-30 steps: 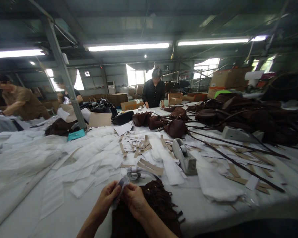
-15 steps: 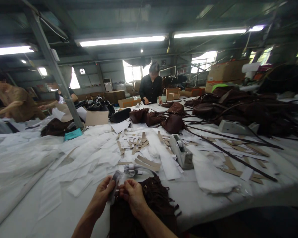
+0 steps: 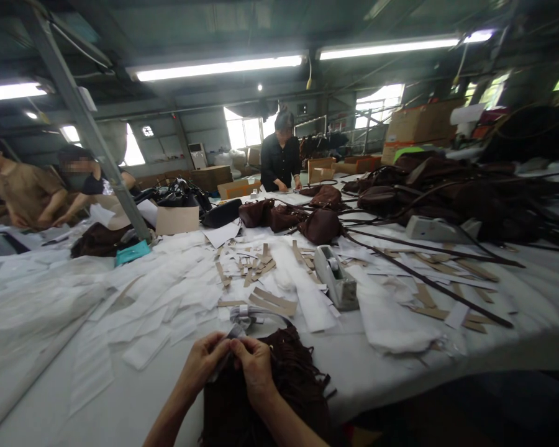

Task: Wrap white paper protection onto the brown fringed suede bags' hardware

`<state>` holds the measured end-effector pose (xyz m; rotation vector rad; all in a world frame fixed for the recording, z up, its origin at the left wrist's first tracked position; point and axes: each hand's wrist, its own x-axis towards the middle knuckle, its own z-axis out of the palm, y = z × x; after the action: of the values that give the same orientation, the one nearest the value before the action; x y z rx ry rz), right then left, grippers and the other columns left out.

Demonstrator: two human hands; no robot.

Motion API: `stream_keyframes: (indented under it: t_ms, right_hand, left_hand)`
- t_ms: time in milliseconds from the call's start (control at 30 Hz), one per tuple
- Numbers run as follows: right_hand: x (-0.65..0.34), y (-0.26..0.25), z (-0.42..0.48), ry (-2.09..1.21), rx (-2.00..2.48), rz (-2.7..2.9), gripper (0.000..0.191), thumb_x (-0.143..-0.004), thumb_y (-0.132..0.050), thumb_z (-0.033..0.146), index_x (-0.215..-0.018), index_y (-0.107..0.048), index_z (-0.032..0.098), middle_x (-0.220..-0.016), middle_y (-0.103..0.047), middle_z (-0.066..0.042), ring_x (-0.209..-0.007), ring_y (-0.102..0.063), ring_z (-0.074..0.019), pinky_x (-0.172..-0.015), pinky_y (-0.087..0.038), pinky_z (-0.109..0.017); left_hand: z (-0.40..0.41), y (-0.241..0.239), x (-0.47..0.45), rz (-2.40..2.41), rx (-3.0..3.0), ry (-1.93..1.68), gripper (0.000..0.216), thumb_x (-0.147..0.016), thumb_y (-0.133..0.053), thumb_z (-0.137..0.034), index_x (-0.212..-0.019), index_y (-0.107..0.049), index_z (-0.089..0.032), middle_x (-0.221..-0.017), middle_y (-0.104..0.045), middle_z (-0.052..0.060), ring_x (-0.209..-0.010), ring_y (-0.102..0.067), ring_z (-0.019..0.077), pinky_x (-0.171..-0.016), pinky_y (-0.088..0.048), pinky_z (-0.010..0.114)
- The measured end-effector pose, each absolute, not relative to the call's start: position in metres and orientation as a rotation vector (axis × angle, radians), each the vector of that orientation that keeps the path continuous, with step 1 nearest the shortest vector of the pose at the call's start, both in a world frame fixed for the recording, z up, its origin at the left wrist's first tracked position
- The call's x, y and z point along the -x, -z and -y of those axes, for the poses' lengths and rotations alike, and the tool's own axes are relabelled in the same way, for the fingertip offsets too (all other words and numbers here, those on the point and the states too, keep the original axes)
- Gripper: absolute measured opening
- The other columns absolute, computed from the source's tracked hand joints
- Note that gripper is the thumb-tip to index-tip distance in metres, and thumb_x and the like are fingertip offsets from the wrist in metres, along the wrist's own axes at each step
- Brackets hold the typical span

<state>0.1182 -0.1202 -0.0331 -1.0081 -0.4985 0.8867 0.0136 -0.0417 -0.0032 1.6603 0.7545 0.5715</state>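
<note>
A dark brown fringed bag (image 3: 291, 366) lies at the table's near edge, under my hands. Its handle (image 3: 277, 318) curves up beyond them, and part of it is wrapped in a pale cover. My left hand (image 3: 205, 361) pinches a greyish, plastic-like strip (image 3: 234, 333) above the bag. Close against it, my right hand (image 3: 256, 367) has thumb and fingers pressed together on the same strip. The fingertips hide most of the strip, so its exact kind is unclear.
A grey tape dispenser (image 3: 336, 279) stands beyond the bag, among cardboard strips (image 3: 272, 302) and white foam sheets (image 3: 168, 310). Brown bags (image 3: 321, 226) with long straps (image 3: 428, 287) are heaped farther back. A metal post (image 3: 93, 136) rises at left. Co-workers (image 3: 282, 152) stand across the table.
My hands have come closer together, and the greyish strip between them is now more hidden. The view has shifted slightly. At left, a co-worker's arms have moved down to the table.
</note>
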Motion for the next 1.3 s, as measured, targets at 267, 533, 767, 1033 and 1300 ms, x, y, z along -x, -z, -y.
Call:
stream_keyframes:
  t_ms: [267,533,767,1033,1300]
  right_hand:
    - [-0.121,0.04,0.117,-0.876,0.989,0.44,0.029,-0.065,-0.074,0.042,-0.058,-0.065,0.015,-0.048,-0.053,0.004,-0.042,-0.038,-0.0066,-0.043,-0.028,-0.022]
    - [-0.122,0.044,0.117,-0.864,0.979,0.398,0.031,-0.067,-0.072,0.043,-0.059,-0.064,0.014,-0.046,-0.048,0.005,-0.04,-0.037,-0.0059,-0.042,-0.027,-0.021]
    - [-0.121,0.045,0.119,-0.892,0.967,0.456,0.029,-0.071,-0.069,0.041,-0.06,-0.063,0.014,-0.047,-0.05,0.005,-0.04,-0.036,-0.0051,-0.041,-0.028,-0.02]
    - [-0.124,0.045,0.123,-0.957,1.0,0.569,0.03,-0.072,-0.07,0.042,-0.066,-0.066,0.012,-0.047,-0.052,0.004,-0.039,-0.038,-0.0053,-0.04,-0.025,-0.019]
    - [-0.124,0.044,0.121,-0.96,0.999,0.525,0.029,-0.069,-0.072,0.04,-0.063,-0.064,0.013,-0.049,-0.053,0.004,-0.039,-0.038,-0.0048,-0.041,-0.027,-0.019]
  left_hand:
    - [0.047,0.01,-0.012,-0.71,-1.729,-0.575,0.04,-0.077,-0.064,-0.052,-0.098,-0.063,-0.018,-0.093,-0.068,0.007,-0.087,-0.06,0.0229,-0.079,-0.046,0.028]
    - [0.044,0.024,-0.016,-0.704,-1.761,-0.477,0.046,-0.084,-0.051,-0.058,-0.106,-0.053,-0.018,-0.071,-0.064,0.0,-0.062,-0.058,0.0154,-0.058,-0.042,0.023]
    - [0.053,0.023,-0.013,-0.681,-1.8,-0.548,0.036,-0.085,-0.052,-0.053,-0.095,-0.055,-0.018,-0.067,-0.061,-0.001,-0.058,-0.053,0.013,-0.055,-0.041,0.022]
    - [0.057,0.027,-0.009,-0.794,-1.794,-0.598,0.04,-0.083,-0.054,-0.056,-0.087,-0.058,-0.016,-0.055,-0.054,-0.004,-0.045,-0.043,0.0096,-0.042,-0.031,0.018]
    - [0.058,0.024,-0.006,-0.629,-1.667,-0.582,0.038,-0.086,-0.054,-0.05,-0.1,-0.058,-0.015,-0.07,-0.061,0.0,-0.059,-0.05,0.0116,-0.053,-0.037,0.02]
